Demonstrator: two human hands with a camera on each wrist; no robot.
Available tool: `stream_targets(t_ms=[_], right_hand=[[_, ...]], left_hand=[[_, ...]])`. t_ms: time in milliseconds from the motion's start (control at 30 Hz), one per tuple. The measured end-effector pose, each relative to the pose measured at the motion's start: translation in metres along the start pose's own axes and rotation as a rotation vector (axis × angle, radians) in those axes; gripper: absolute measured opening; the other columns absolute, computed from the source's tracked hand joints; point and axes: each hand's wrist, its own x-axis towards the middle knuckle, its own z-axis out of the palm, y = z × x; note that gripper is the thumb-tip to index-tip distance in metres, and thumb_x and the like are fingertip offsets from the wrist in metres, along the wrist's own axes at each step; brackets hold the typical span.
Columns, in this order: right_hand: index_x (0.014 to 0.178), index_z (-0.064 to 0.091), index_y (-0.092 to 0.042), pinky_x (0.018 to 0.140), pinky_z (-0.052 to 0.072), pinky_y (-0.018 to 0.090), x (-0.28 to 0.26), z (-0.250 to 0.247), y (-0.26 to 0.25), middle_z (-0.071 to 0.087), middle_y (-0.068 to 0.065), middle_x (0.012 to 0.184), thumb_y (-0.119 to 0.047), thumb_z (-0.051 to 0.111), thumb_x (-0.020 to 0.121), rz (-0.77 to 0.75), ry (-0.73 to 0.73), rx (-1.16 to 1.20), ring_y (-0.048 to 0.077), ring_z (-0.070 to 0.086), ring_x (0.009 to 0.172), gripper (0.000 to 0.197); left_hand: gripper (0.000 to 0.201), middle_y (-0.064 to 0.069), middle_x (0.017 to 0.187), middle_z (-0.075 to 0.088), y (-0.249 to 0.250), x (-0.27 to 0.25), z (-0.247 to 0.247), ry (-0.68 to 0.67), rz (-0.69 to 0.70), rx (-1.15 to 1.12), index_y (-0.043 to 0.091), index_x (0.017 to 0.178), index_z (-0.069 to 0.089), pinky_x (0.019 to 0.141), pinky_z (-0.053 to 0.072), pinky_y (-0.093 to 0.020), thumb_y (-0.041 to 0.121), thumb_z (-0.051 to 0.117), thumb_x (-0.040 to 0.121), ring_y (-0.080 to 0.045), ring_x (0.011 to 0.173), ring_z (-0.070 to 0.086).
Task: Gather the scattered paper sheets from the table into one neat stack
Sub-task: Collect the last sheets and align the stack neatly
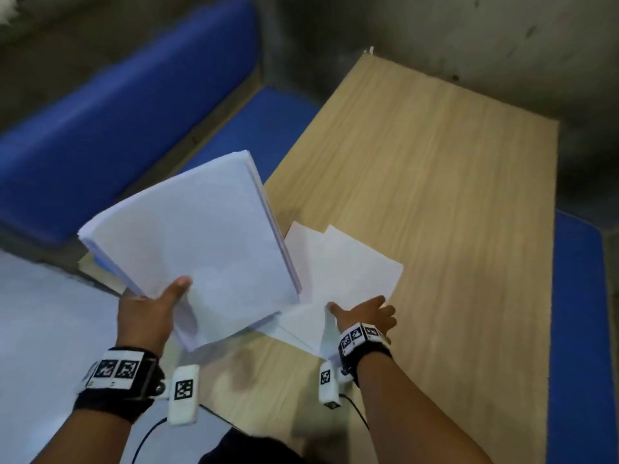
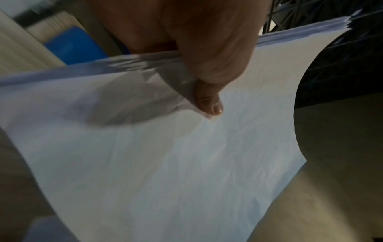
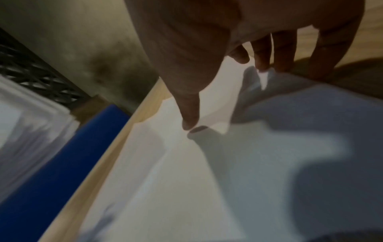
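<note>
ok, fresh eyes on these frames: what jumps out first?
The thick paper stack, held up off the table's left edge, with the left hand gripping its near corner, thumb on top. Next, the right hand with fingers spread on a few loose sheets lying overlapped on the wooden table, their near edge lifting. Blue cushions frame the table on the left and right.

A light wood-grain table (image 1: 452, 182) stands against a stained grey concrete wall (image 1: 452, 31). Blue cushioned bench seating (image 1: 110, 128) runs along its left side, with another blue cushion (image 1: 579, 329) at its right. The lighting is dim, and shadows fall across the tabletop.
</note>
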Motion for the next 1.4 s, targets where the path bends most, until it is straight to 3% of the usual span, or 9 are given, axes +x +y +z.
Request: stream_targets(t_ms=[133, 300, 433, 533, 767, 900, 1133, 1300, 1400], right_hand=[[0.151, 0.001, -0.011, 0.096, 0.042, 0.055, 0.002, 0.005, -0.005, 0.025, 0.021, 0.143, -0.069, 0.084, 0.042, 0.089, 0.037, -0.066, 0.038, 0.029, 0.132, 0.149], [0.152, -0.013, -0.014, 0.099, 0.044, 0.051, 0.012, 0.003, -0.010, 0.033, 0.024, 0.140, -0.036, 0.096, 0.047, 0.048, -0.002, 0.024, 0.040, 0.043, 0.128, 0.153], [0.148, 0.015, -0.011, 0.097, 0.047, 0.054, 0.010, -0.001, -0.001, 0.051, 0.017, 0.134, -0.033, 0.096, 0.048, 0.056, 0.092, 0.044, 0.038, 0.050, 0.124, 0.131], [0.123, 0.042, -0.009, 0.092, 0.049, 0.055, 0.006, -0.009, 0.006, 0.048, 0.015, 0.127, -0.035, 0.094, 0.049, 0.115, 0.072, 0.044, 0.038, 0.045, 0.120, 0.094], [0.125, 0.037, -0.005, 0.073, 0.052, 0.036, 0.007, -0.017, 0.025, 0.056, 0.019, 0.118, -0.011, 0.086, 0.065, 0.043, -0.007, 0.258, 0.035, 0.060, 0.091, 0.078], [0.115, 0.046, -0.004, 0.082, 0.050, 0.030, 0.004, -0.019, 0.040, 0.060, 0.013, 0.106, -0.002, 0.077, 0.074, -0.058, -0.049, 0.378, 0.028, 0.061, 0.091, 0.052], [0.107, 0.066, -0.008, 0.078, 0.051, 0.034, 0.004, -0.066, 0.108, 0.072, 0.008, 0.096, 0.004, 0.077, 0.075, -0.193, -0.164, 0.688, 0.029, 0.068, 0.090, 0.036], [0.122, 0.063, -0.003, 0.098, 0.047, 0.043, 0.005, -0.107, 0.151, 0.071, 0.010, 0.110, -0.001, 0.084, 0.069, -0.250, -0.126, 0.748, 0.030, 0.066, 0.103, 0.057], [0.110, 0.070, -0.011, 0.094, 0.053, 0.044, 0.004, -0.091, 0.144, 0.076, 0.003, 0.103, -0.007, 0.087, 0.067, -0.268, -0.272, 0.679, 0.028, 0.070, 0.102, 0.047]], left_hand=[[0.047, -0.014, 0.111, 0.068, -0.013, -0.002, -0.020, 0.019, -0.048, 0.017, -0.002, 0.123, 0.064, 0.095, 0.043, -0.034, 0.016, 0.080, 0.084, -0.026, 0.104, 0.063], [0.048, -0.012, 0.109, 0.066, -0.029, 0.001, -0.026, 0.031, -0.130, 0.013, 0.001, 0.126, 0.062, 0.097, 0.043, -0.036, 0.018, 0.080, 0.084, -0.025, 0.103, 0.061], [0.046, -0.015, 0.107, 0.066, -0.034, 0.006, -0.024, 0.019, -0.163, 0.027, 0.001, 0.121, 0.063, 0.096, 0.045, -0.037, 0.019, 0.081, 0.083, -0.026, 0.100, 0.061], [0.049, -0.020, 0.112, 0.069, -0.036, 0.012, -0.023, 0.013, -0.163, 0.063, 0.000, 0.120, 0.064, 0.096, 0.046, -0.039, 0.022, 0.083, 0.081, -0.027, 0.099, 0.062], [0.057, -0.022, 0.120, 0.069, -0.047, 0.021, -0.020, -0.006, -0.163, 0.115, 0.000, 0.123, 0.063, 0.099, 0.048, -0.044, 0.028, 0.085, 0.079, -0.037, 0.110, 0.065], [0.054, -0.023, 0.119, 0.070, -0.052, 0.025, -0.020, -0.016, -0.167, 0.151, 0.000, 0.121, 0.064, 0.098, 0.049, -0.046, 0.028, 0.085, 0.079, -0.038, 0.109, 0.065], [0.050, -0.018, 0.109, 0.066, -0.054, 0.026, -0.017, -0.093, -0.186, 0.249, 0.001, 0.124, 0.062, 0.090, 0.048, -0.042, 0.024, 0.080, 0.084, -0.032, 0.095, 0.060], [0.045, -0.027, 0.120, 0.067, -0.061, 0.019, 0.004, -0.197, -0.182, 0.328, -0.004, 0.125, 0.061, 0.089, 0.046, -0.040, 0.015, 0.077, 0.087, -0.030, 0.094, 0.058], [0.046, -0.026, 0.123, 0.066, -0.064, 0.011, 0.017, -0.225, -0.185, 0.333, -0.003, 0.128, 0.060, 0.089, 0.045, -0.039, 0.013, 0.076, 0.088, -0.029, 0.095, 0.057]])
